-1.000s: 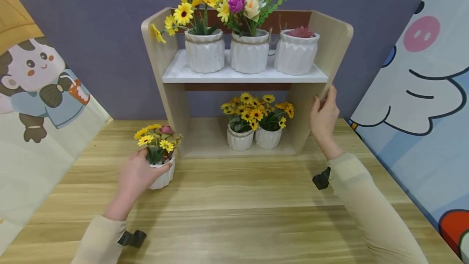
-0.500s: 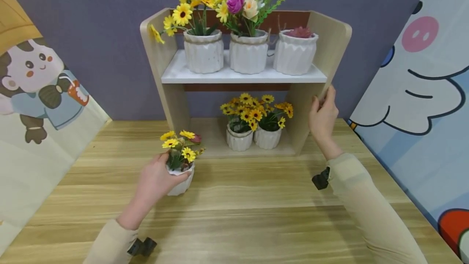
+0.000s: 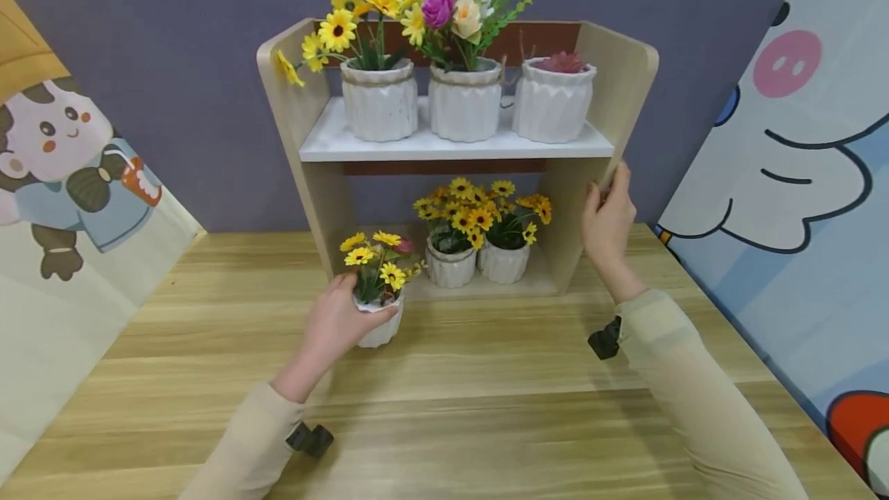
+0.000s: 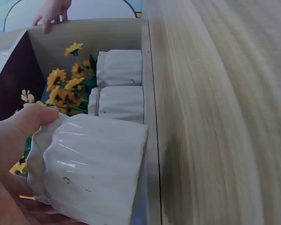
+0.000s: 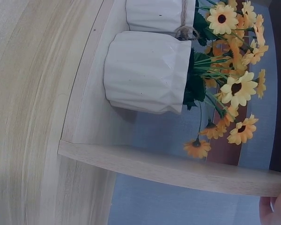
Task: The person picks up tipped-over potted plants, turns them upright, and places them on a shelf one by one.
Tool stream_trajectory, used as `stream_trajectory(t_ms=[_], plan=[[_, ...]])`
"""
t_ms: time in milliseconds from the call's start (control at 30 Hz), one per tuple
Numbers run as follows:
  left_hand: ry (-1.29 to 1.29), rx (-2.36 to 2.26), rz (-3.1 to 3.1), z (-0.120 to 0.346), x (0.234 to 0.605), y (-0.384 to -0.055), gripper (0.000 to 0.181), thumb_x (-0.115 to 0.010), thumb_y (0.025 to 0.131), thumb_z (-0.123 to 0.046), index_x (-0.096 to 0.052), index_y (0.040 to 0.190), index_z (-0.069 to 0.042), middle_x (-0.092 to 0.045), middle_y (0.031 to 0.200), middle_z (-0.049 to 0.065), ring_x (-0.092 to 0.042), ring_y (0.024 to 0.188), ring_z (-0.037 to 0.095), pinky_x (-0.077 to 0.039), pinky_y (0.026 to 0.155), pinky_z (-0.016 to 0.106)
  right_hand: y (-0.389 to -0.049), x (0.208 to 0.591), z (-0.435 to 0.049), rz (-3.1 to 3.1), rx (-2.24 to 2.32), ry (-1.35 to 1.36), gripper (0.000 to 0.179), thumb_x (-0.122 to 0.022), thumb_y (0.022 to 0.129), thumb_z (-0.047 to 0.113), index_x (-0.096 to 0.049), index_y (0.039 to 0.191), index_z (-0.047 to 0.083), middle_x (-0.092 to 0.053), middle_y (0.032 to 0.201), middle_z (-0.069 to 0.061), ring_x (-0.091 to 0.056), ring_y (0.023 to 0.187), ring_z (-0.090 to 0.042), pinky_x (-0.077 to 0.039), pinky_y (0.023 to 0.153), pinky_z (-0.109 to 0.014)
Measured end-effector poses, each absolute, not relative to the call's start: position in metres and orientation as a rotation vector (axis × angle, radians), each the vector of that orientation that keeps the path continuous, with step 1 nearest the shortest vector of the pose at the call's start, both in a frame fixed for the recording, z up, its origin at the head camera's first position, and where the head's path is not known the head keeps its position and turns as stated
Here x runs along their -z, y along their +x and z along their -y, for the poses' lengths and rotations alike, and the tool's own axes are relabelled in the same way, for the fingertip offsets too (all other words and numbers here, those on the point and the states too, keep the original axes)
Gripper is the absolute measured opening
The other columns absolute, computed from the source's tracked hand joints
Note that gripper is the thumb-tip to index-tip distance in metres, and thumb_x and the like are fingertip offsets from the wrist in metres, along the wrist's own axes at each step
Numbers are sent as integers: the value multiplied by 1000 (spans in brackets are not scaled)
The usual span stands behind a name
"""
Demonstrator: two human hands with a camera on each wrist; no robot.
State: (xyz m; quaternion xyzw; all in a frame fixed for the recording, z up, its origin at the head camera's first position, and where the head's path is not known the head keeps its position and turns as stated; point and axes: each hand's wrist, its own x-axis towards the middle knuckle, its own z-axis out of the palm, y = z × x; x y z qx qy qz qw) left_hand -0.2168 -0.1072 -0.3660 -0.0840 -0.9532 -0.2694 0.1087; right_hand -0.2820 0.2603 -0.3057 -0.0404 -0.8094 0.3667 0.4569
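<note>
My left hand (image 3: 336,322) grips a white ribbed flower pot (image 3: 383,328) by its rim, thumb on the near side. Yellow daisies and a pink bloom rise from this pot, which is in front of the wooden shelf's (image 3: 316,222) lower left opening. In the left wrist view the pot's glossy wall (image 4: 93,164) fills the middle and hides part of the shelf. My right hand (image 3: 610,214) holds the front edge of the shelf's right side panel (image 3: 572,214). In the right wrist view only a bit of that hand (image 5: 278,206) shows at the lower right corner.
Two white pots with yellow flowers, left (image 3: 451,267) and right (image 3: 505,262), stand on the lower level's right half. On the white upper board (image 3: 451,150) stand a daisy pot (image 3: 380,103), a mixed-flower pot (image 3: 464,103) and a reddish succulent pot (image 3: 554,103). Wood-grain tabletop (image 3: 444,400) spreads in front.
My left hand has carried the flower pot rightward from beside the shelf's left panel to in front of its lower opening. My right hand keeps its hold on the right panel.
</note>
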Motion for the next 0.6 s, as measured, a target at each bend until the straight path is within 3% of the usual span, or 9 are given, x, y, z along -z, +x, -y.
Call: stream_trajectory(t_ms=[333,600], plan=[[-143,960,2689,93,376,-252,77,-74,67,-46,-49,116,9,-52,113,26,-53,100,39,-47,84,49,-283,306,-260,2005,-920,-93,39,-44,95,23,-38,132,14,-57,102,-23,-56,85,-35,-47,68,-48],[-67,1049,2627,84,385,-272,81,-75,67,-44,-45,121,9,-51,118,26,-51,105,41,-45,88,50,-285,308,-261,1995,-897,-96,38,-44,95,24,-38,131,13,-56,94,-23,-54,79,-35,-44,66,-47]])
